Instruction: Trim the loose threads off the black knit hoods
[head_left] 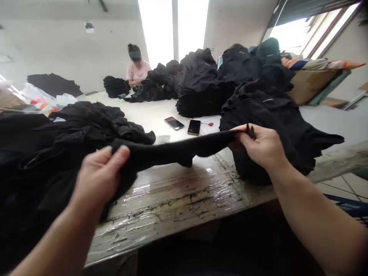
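A black garment is stretched between my two hands above the table, its lower edge hanging a little. My left hand pinches one end, thumb on top, close to a loose heap of black garments. At the other end my right hand grips the cloth between thumb and fingers, in front of a stack of black garments. The garment's exact kind does not show. Its left end merges with the dark heap behind it.
Two phones lie on the white table, one with a small red item beside it. The table's front edge is covered in worn clear tape. Taller black stacks stand farther back. A person sits across the table. A cardboard box stands right.
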`<state>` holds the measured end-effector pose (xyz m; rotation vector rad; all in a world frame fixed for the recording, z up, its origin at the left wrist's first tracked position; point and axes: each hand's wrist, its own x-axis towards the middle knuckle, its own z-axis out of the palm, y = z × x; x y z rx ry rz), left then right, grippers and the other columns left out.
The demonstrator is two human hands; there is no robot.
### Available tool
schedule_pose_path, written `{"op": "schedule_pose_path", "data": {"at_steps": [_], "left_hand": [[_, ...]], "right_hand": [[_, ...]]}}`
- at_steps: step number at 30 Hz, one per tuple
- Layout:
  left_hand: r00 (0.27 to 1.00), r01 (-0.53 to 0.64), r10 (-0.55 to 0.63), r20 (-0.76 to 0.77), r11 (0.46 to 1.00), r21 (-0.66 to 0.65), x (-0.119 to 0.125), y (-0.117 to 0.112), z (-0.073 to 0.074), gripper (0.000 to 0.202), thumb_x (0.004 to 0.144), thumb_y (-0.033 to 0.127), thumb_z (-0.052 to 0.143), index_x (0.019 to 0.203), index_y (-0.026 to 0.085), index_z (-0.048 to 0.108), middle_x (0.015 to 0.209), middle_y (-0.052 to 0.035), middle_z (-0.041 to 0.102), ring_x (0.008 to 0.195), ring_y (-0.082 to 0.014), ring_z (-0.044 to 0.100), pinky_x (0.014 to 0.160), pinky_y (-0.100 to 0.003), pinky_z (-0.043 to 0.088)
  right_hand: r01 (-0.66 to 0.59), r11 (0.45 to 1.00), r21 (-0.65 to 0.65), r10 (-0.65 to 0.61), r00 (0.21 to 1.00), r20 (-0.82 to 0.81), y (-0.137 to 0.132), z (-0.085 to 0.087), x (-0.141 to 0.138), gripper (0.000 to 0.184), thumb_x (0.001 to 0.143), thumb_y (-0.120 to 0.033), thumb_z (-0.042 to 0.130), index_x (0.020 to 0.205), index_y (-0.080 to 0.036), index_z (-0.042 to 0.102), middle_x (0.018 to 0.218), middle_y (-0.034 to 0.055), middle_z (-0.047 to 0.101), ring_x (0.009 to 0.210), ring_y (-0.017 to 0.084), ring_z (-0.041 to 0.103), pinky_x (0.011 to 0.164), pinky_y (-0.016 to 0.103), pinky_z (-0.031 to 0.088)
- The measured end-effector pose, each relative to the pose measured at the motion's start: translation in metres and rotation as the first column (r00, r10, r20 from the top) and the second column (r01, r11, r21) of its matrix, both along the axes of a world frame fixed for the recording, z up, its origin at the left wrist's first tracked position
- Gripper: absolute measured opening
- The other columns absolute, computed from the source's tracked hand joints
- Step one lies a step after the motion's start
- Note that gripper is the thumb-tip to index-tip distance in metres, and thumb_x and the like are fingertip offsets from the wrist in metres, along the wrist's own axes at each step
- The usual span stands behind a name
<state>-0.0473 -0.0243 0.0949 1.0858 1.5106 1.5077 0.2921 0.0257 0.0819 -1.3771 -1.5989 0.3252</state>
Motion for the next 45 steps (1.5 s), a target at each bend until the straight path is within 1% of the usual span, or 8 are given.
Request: {"op": "schedule_pose_path", "data": {"at_steps": [4, 6, 9, 11, 16, 23, 33, 45], "left_hand": [[0.922, 0.352, -0.294, 0.251, 0.907, -0.231, 0.033, -0.027, -0.085, 0.029, 0.065, 0.035, 0.078, 0.079, 0.012, 0.066, 0.066, -0.0022, 0.065, 0.061, -0.0143, 0.059, 0.055, -0.022, 0.045], [0.854, 0.436, -0.280, 0.439, 0.846, -0.306, 0.054, -0.042, -0.121, 0.031, 0.065, 0.032, 0.078, 0.085, 0.012, 0.065, 0.073, -0.0046, 0.067, 0.065, -0.0139, 0.061, 0.057, -0.021, 0.046], [0.781, 0.462, -0.191, 0.595, 0.818, -0.344, 0.075, -0.061, -0.142, 0.038, 0.068, 0.028, 0.076, 0.099, 0.011, 0.063, 0.087, -0.0098, 0.069, 0.078, -0.0169, 0.065, 0.070, -0.025, 0.050], [0.744, 0.454, -0.129, 0.656, 0.818, -0.354, 0.081, -0.066, -0.141, 0.037, 0.073, 0.030, 0.073, 0.102, 0.011, 0.062, 0.093, -0.0118, 0.068, 0.082, -0.0182, 0.065, 0.073, -0.028, 0.051], [0.701, 0.465, -0.081, 0.709, 0.805, -0.368, 0.083, -0.060, -0.136, 0.030, 0.077, 0.040, 0.069, 0.079, 0.012, 0.057, 0.076, -0.0069, 0.065, 0.068, -0.0172, 0.064, 0.064, -0.030, 0.053], [0.708, 0.440, -0.088, 0.701, 0.831, -0.340, 0.083, -0.058, -0.134, 0.027, 0.072, 0.034, 0.075, 0.072, 0.011, 0.060, 0.073, -0.0057, 0.064, 0.069, -0.0146, 0.062, 0.064, -0.026, 0.053], [0.569, 0.484, 0.061, 0.820, 0.781, -0.394, 0.088, -0.066, -0.127, 0.012, 0.079, 0.021, 0.068, 0.077, 0.011, 0.065, 0.073, -0.0053, 0.063, 0.065, -0.0127, 0.059, 0.060, -0.025, 0.054], [0.572, 0.507, 0.065, 0.817, 0.755, -0.415, 0.085, -0.069, -0.125, 0.011, 0.081, 0.019, 0.066, 0.076, 0.009, 0.064, 0.071, -0.0059, 0.061, 0.063, -0.0120, 0.057, 0.057, -0.025, 0.053]], "right_hand": [[-0.046, 0.999, 0.020, 0.041, 0.977, 0.207, -0.007, -0.040, -0.016, 0.024, 0.084, -0.019, 0.052, 0.105, -0.017, 0.064, 0.109, 0.0100, 0.064, 0.083, 0.020, 0.065, 0.073, 0.033, 0.053], [-0.171, 0.984, -0.051, 0.179, 0.957, 0.230, -0.023, -0.064, -0.037, 0.019, 0.084, -0.018, 0.054, 0.101, -0.017, 0.063, 0.107, 0.0100, 0.063, 0.092, 0.021, 0.062, 0.076, 0.033, 0.051], [-0.407, 0.853, -0.326, 0.469, 0.872, 0.139, -0.056, -0.096, -0.074, 0.012, 0.081, -0.018, 0.059, 0.093, -0.018, 0.062, 0.084, 0.0036, 0.065, 0.075, 0.016, 0.061, 0.068, 0.028, 0.049], [-0.453, 0.802, -0.388, 0.528, 0.842, 0.108, -0.075, -0.113, -0.093, 0.008, 0.078, -0.018, 0.062, 0.086, -0.018, 0.060, 0.076, 0.0019, 0.061, 0.068, 0.015, 0.057, 0.063, 0.027, 0.047], [-0.484, 0.844, -0.233, 0.519, 0.846, 0.123, -0.095, -0.134, -0.104, 0.004, 0.081, -0.015, 0.057, 0.084, -0.018, 0.058, 0.082, 0.0045, 0.057, 0.074, 0.016, 0.056, 0.067, 0.029, 0.048], [-0.387, 0.862, -0.327, 0.427, 0.902, 0.059, -0.095, -0.113, -0.081, 0.037, 0.078, -0.024, 0.067, 0.112, -0.020, 0.053, 0.104, 0.0086, 0.056, 0.091, 0.022, 0.058, 0.079, 0.036, 0.052], [-0.470, 0.812, -0.348, 0.530, 0.842, 0.098, -0.102, -0.099, -0.079, 0.020, 0.083, -0.011, 0.054, 0.101, -0.018, 0.059, 0.094, 0.0074, 0.058, 0.082, 0.019, 0.058, 0.074, 0.034, 0.052], [-0.507, 0.810, -0.295, 0.571, 0.797, 0.200, -0.100, -0.098, -0.079, 0.020, 0.087, -0.010, 0.046, 0.099, -0.016, 0.060, 0.092, 0.0084, 0.059, 0.077, 0.018, 0.059, 0.068, 0.031, 0.051]]}}
